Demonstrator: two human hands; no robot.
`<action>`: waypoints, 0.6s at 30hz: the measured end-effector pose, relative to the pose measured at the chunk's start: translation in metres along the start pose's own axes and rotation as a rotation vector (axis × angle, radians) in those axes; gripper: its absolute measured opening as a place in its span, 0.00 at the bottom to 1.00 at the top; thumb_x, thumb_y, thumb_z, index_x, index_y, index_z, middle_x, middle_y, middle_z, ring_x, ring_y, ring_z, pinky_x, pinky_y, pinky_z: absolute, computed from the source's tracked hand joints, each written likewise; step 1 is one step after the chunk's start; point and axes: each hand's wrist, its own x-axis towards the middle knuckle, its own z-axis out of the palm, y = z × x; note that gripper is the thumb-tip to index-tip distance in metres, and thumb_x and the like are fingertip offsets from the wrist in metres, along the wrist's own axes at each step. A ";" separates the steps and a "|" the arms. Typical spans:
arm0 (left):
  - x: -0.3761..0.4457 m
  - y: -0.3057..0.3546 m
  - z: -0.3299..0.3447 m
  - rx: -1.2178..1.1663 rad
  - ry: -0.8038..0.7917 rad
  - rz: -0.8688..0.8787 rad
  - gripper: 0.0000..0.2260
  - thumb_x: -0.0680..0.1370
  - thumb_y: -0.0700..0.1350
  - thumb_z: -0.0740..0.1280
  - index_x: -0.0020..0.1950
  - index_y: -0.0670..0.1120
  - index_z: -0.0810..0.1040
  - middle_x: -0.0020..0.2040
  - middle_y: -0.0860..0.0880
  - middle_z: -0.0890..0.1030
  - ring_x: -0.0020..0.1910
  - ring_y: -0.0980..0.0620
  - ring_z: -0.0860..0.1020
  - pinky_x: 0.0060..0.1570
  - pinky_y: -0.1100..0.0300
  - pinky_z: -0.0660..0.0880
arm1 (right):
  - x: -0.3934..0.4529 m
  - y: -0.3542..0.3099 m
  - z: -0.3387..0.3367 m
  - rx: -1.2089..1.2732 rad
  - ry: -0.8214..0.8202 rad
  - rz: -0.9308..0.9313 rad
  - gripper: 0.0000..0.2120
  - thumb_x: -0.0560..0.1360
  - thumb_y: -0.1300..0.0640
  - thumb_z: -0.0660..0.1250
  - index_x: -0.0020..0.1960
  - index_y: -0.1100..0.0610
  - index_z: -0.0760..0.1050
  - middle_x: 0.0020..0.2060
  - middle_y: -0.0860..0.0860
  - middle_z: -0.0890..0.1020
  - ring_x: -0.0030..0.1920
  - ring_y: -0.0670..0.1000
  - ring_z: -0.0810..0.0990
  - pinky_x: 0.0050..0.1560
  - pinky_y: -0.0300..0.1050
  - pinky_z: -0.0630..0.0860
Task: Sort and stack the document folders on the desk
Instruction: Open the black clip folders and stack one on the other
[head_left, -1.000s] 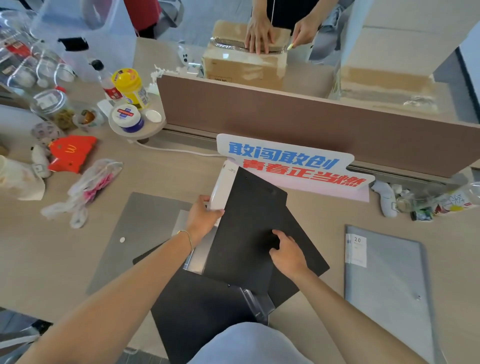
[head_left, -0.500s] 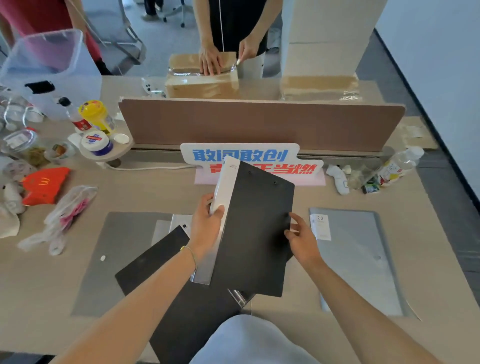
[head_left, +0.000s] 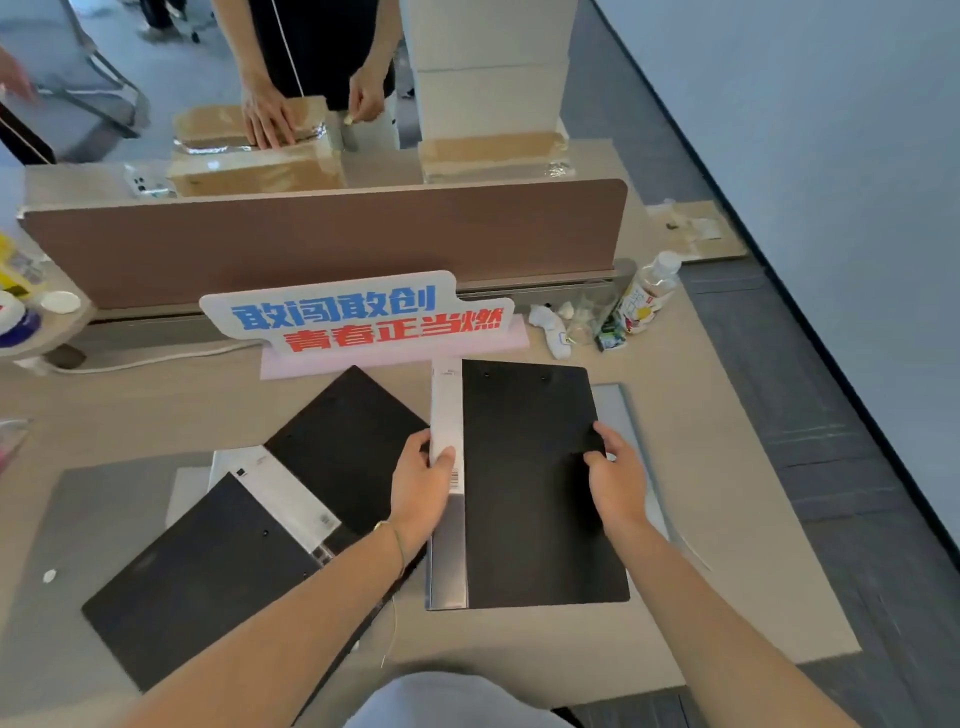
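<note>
A person holds a black document folder (head_left: 535, 483) in both hands near the right edge of a pale wood bench (head_left: 727, 519). The left hand (head_left: 420, 491) pinches the folder's white and silver spine, thumb on top and fingers wrapped under. The right hand (head_left: 615, 480) presses on the folder's right edge, fingers spread over the cover; whether the thumb is tucked beneath cannot be told. The folder lies squarely over a grey folder (head_left: 621, 415), of which only a strip shows along its right side.

Toward the bench's near left corner, a second black folder (head_left: 202, 577) with a white spine lies skewed, and a third black folder (head_left: 348, 441) sits at an angle behind it. Both overlap a grey folder (head_left: 98, 514) lying flat on the bench.

At the far edge, a sign with blue and red Chinese characters (head_left: 358, 317) stands before a brown divider panel (head_left: 322, 234). A clear plastic bottle (head_left: 649, 291) lies tilted at the far right corner. Beyond the divider, another person's hands (head_left: 270, 114) rest on a taped cardboard box (head_left: 254, 156).
</note>
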 end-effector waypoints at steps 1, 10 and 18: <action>-0.001 -0.002 0.012 0.013 -0.007 -0.013 0.19 0.82 0.49 0.65 0.73 0.51 0.68 0.61 0.55 0.77 0.59 0.52 0.78 0.57 0.57 0.77 | 0.008 0.005 -0.009 -0.002 0.002 0.013 0.24 0.78 0.64 0.61 0.72 0.50 0.72 0.70 0.49 0.75 0.69 0.52 0.74 0.67 0.46 0.71; 0.001 -0.012 0.089 0.246 -0.026 -0.045 0.06 0.82 0.47 0.65 0.58 0.55 0.72 0.60 0.52 0.81 0.47 0.55 0.79 0.40 0.65 0.77 | 0.068 0.038 -0.055 -0.055 -0.021 0.037 0.25 0.79 0.64 0.60 0.76 0.51 0.68 0.70 0.51 0.74 0.49 0.45 0.72 0.54 0.37 0.68; 0.013 -0.016 0.120 0.346 -0.012 -0.083 0.22 0.80 0.43 0.69 0.72 0.55 0.69 0.64 0.51 0.81 0.57 0.47 0.82 0.46 0.59 0.81 | 0.102 0.060 -0.061 -0.092 -0.058 0.026 0.26 0.78 0.64 0.62 0.74 0.48 0.69 0.71 0.50 0.74 0.67 0.54 0.75 0.69 0.48 0.71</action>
